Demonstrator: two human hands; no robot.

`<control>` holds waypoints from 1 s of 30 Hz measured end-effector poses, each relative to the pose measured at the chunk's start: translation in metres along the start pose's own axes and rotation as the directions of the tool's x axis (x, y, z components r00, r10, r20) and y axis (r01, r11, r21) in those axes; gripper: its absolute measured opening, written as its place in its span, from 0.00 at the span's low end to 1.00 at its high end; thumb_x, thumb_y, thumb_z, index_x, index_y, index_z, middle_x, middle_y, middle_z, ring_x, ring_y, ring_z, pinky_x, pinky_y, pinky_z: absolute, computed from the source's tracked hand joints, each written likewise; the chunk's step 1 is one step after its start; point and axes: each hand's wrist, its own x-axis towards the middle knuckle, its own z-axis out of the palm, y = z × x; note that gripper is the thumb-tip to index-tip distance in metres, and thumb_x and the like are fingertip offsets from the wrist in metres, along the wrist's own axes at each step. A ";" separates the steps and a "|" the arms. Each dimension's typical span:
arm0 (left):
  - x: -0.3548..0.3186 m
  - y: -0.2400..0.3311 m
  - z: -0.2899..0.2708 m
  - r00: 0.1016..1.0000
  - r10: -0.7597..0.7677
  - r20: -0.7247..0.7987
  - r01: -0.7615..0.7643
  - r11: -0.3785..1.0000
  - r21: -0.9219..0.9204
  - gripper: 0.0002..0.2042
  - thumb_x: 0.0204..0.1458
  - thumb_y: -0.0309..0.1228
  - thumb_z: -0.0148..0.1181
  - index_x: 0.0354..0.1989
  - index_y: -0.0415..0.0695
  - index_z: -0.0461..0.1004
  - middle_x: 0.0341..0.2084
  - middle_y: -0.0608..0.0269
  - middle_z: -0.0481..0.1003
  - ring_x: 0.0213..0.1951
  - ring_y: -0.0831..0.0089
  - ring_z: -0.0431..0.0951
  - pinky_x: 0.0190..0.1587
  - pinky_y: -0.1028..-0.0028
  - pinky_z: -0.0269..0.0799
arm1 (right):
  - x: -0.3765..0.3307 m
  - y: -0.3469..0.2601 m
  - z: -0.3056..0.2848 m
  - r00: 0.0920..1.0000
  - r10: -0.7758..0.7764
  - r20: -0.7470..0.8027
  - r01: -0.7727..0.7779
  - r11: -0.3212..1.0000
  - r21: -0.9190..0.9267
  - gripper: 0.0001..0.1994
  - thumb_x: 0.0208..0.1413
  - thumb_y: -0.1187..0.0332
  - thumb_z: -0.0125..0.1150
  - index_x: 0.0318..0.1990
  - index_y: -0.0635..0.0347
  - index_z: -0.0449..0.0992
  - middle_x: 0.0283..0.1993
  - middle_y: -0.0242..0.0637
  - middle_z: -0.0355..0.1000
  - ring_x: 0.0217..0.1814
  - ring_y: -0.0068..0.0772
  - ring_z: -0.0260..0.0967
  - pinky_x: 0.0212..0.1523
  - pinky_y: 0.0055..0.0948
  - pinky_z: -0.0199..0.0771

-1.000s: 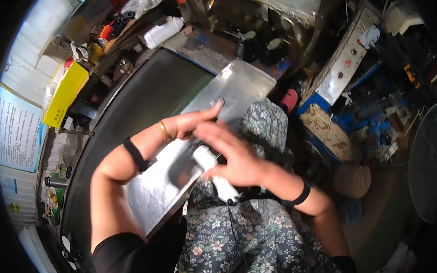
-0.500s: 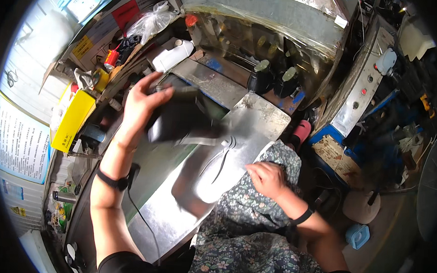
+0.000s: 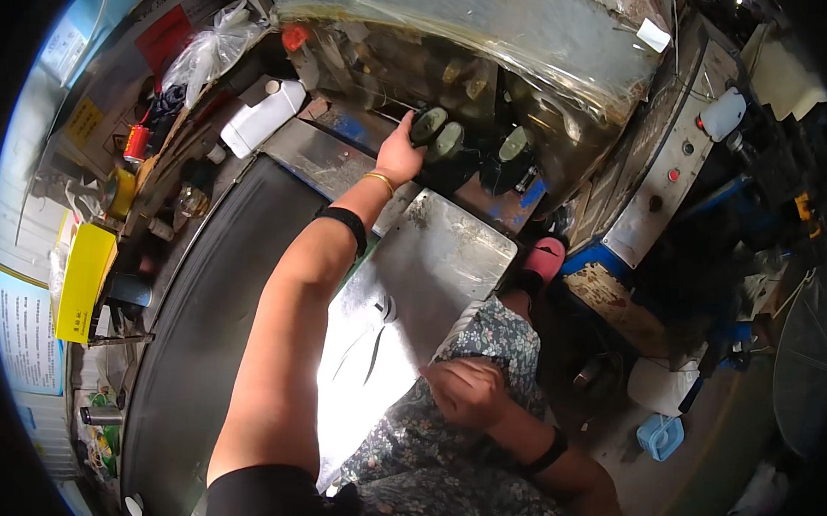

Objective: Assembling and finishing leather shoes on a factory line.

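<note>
Stretched forward, my left hand (image 3: pixel 401 154) has its fingers on a black boot-shaped piece (image 3: pixel 428 127) with a greenish oval top. Its lower part is hidden. Two similar dark pieces with green tops stand beside it, a near one (image 3: pixel 448 140) and one farther right (image 3: pixel 515 144). My right hand (image 3: pixel 470 391) is curled over the floral apron (image 3: pixel 498 340) at my lap; whatever its fingers hold, if anything, is hidden. Between my arms lies a shiny metal plate (image 3: pixel 451 246), with a thin dark cord (image 3: pixel 373 353) on its brightly lit part.
A black conveyor belt (image 3: pixel 217 314) runs along my left. Beyond it are a white jug (image 3: pixel 265 118), a yellow box (image 3: pixel 85 281) and a red can (image 3: pixel 137 143). A metal hood (image 3: pixel 461 20) hangs ahead. At right are a control panel (image 3: pixel 666 177) and a blue basket (image 3: pixel 659 437).
My left hand has carried the black boot-shaped piece forward and set it among the other two. The view has shifted. My right hand stays curled at my lap.
</note>
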 end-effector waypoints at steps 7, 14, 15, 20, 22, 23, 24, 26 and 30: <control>-0.143 0.111 -0.068 0.998 -0.036 0.053 0.063 0.714 -0.697 0.24 0.61 0.32 0.57 0.63 0.35 0.64 0.60 0.54 0.69 0.62 0.70 0.66 0.65 0.70 0.58 | -0.007 0.000 0.005 0.996 -0.066 -0.068 0.063 0.997 -0.047 0.10 0.48 0.73 0.64 0.40 0.57 0.80 0.32 0.36 0.77 0.32 0.37 0.77 0.35 0.32 0.79; -0.319 0.281 -0.141 0.909 0.416 0.022 -0.124 0.321 -0.939 0.29 0.65 0.42 0.44 0.68 0.34 0.55 0.68 0.50 0.58 0.71 0.55 0.53 0.71 0.60 0.46 | -0.013 -0.006 0.000 0.999 -0.010 -0.039 0.004 0.990 -0.141 0.06 0.49 0.72 0.60 0.36 0.58 0.79 0.31 0.36 0.77 0.33 0.40 0.77 0.35 0.35 0.77; -0.370 0.296 -0.152 0.919 0.393 -0.035 -0.187 0.354 -0.916 0.29 0.65 0.42 0.44 0.68 0.34 0.55 0.68 0.50 0.58 0.71 0.54 0.52 0.71 0.59 0.46 | -0.001 -0.020 0.020 0.984 -0.148 -0.100 0.141 0.987 -0.076 0.06 0.50 0.72 0.60 0.36 0.59 0.79 0.31 0.36 0.77 0.33 0.40 0.77 0.36 0.34 0.77; -0.410 0.338 -0.175 0.778 0.610 -0.150 -0.218 0.039 -0.975 0.28 0.66 0.46 0.41 0.66 0.37 0.59 0.67 0.49 0.60 0.70 0.46 0.51 0.68 0.54 0.49 | -0.011 -0.022 0.011 0.983 -0.087 -0.159 0.068 0.990 -0.120 0.06 0.50 0.72 0.60 0.36 0.59 0.78 0.32 0.38 0.77 0.33 0.42 0.76 0.37 0.35 0.77; -0.424 0.357 -0.165 0.709 0.672 -0.216 -0.236 -0.062 -0.970 0.29 0.66 0.48 0.40 0.66 0.38 0.60 0.66 0.49 0.61 0.70 0.43 0.50 0.68 0.51 0.50 | -0.015 -0.022 0.011 0.979 -0.083 -0.188 0.062 0.991 -0.116 0.06 0.50 0.72 0.60 0.36 0.58 0.79 0.33 0.38 0.77 0.34 0.42 0.76 0.38 0.36 0.77; -0.435 0.370 -0.164 0.675 0.693 -0.253 -0.268 -0.088 -0.959 0.29 0.66 0.49 0.39 0.65 0.38 0.61 0.66 0.49 0.61 0.69 0.42 0.50 0.67 0.50 0.50 | -0.016 -0.025 0.016 0.974 -0.117 -0.195 0.099 0.990 -0.101 0.06 0.50 0.72 0.60 0.36 0.58 0.79 0.33 0.38 0.77 0.34 0.42 0.76 0.38 0.36 0.77; -0.434 0.375 -0.164 0.642 0.712 -0.283 -0.243 -0.161 -0.957 0.29 0.66 0.50 0.38 0.65 0.39 0.62 0.66 0.49 0.61 0.69 0.40 0.49 0.67 0.49 0.51 | -0.021 -0.019 0.016 0.979 -0.083 -0.186 0.059 0.990 -0.131 0.06 0.50 0.72 0.60 0.36 0.57 0.79 0.33 0.38 0.77 0.34 0.42 0.76 0.38 0.36 0.77; -0.440 0.391 -0.171 0.570 0.743 -0.351 -0.252 -0.249 -0.935 0.29 0.66 0.51 0.37 0.64 0.40 0.63 0.65 0.49 0.62 0.69 0.37 0.48 0.66 0.47 0.52 | -0.025 -0.024 0.016 0.979 -0.093 -0.181 0.066 0.987 -0.147 0.06 0.50 0.72 0.60 0.36 0.56 0.79 0.33 0.38 0.77 0.34 0.43 0.76 0.39 0.36 0.77; -0.440 0.423 -0.184 0.412 0.763 -0.497 -0.251 -0.430 -0.867 0.31 0.66 0.55 0.35 0.63 0.42 0.66 0.65 0.49 0.63 0.69 0.31 0.47 0.64 0.43 0.54 | -0.036 -0.031 0.017 0.979 -0.093 -0.180 0.063 0.984 -0.164 0.07 0.50 0.72 0.60 0.37 0.57 0.79 0.34 0.38 0.78 0.35 0.43 0.76 0.39 0.36 0.77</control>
